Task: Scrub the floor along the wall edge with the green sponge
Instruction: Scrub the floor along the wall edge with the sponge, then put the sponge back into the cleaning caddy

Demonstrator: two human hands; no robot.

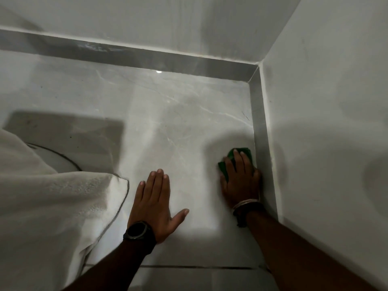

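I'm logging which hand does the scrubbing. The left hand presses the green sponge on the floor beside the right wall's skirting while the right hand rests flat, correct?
Hands swapped. In the head view the right hand presses the green sponge; the left hand rests flat.

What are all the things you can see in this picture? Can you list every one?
Floor: one, shiny pale grey tiles, filling the middle.
Walls: two, white, meeting in the far right corner.
Skirting: grey strip along the foot of both walls.
Green sponge: one, on the floor beside the right skirting, under the right hand.
White cloth: one, on the left.
Left hand: flat on the floor, fingers spread, empty.
Watch: one, black, left wrist.
Right hand: pressing down on the sponge.
Bracelets: right wrist, pale and dark bands.
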